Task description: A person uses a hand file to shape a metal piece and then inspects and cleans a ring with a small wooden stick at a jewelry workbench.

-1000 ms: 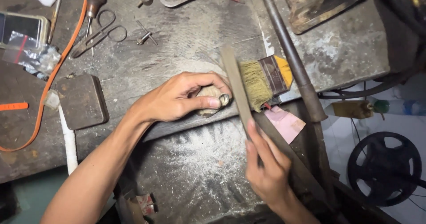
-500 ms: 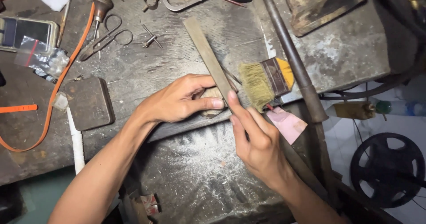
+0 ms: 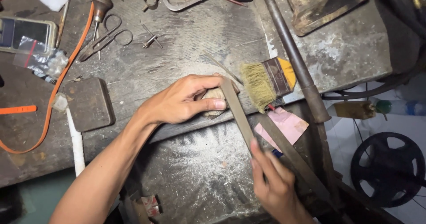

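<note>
Pinning a small wooden piece (image 3: 214,100) at bench (image 3: 186,37) edge, left hand (image 3: 184,100) stays clamped on it; right hand (image 3: 277,186), at 5 o'clock, grips a stiff file (image 3: 237,111). Piece looks light, hard; hold its sides.

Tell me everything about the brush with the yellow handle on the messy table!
The flat paintbrush with a yellow handle lies on its side on the grey, dusty workbench. It has pale greenish-tan bristles, splayed and worn, a dark metal band, and a short yellow handle. Its bristles point left, toward the long flat metal file. The handle end sits against a long rusty metal rod. No hand touches it.
</note>
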